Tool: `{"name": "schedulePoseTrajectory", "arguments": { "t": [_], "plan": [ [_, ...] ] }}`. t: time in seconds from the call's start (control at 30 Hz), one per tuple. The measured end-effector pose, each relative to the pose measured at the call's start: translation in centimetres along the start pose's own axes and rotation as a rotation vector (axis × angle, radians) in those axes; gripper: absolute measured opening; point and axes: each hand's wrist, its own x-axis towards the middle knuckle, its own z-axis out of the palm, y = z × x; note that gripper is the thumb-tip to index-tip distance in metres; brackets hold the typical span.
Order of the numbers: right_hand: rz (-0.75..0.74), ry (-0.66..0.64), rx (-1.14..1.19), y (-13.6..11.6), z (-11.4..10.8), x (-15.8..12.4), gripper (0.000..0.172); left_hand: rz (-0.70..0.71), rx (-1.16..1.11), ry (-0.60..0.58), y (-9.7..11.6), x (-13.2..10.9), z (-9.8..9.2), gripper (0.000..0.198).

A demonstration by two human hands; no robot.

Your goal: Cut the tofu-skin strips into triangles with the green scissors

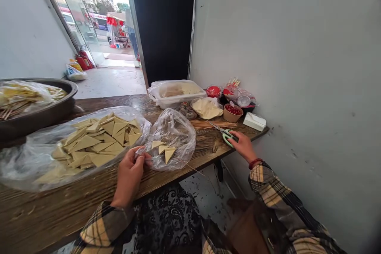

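My left hand (131, 172) pinches the near left edge of a small clear plastic bag (181, 131). A few pale triangular slices (169, 154) lie at this bag, and a thin stick (195, 170) pokes out past the table edge. To the left, a heap of the same triangular slices (95, 141) rests on a larger clear plastic bag (32, 154). My right hand (244, 147) is closed on the green handles of a pair of scissors (228, 138), which lie low over the table with their blades pointing away to the left.
Beyond the scissors lie thin bamboo skewers (205, 124), a paper bowl of red pieces (232, 116), a white packet (254, 122) and a bagged pale sheet (207, 108). A white plastic tub (178, 97) stands behind. A large dark pan (53, 109) is at left; the wall (312, 87) borders the right.
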Motion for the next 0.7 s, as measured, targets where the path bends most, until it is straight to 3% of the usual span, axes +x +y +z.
{"name": "schedulePoseTrajectory", "arguments": {
  "t": [0.33,0.7],
  "plan": [
    [0.032,0.025,0.005,1.6,-0.7,-0.5,0.039,-0.016,0.045,-0.006,1.4,-0.6,0.2,0.031],
    [-0.058,-0.096,0.006,-1.5,0.7,-0.8,0.041,0.025,-0.04,-0.035,-0.4,-0.4,0.1,0.03]
  ]
}}
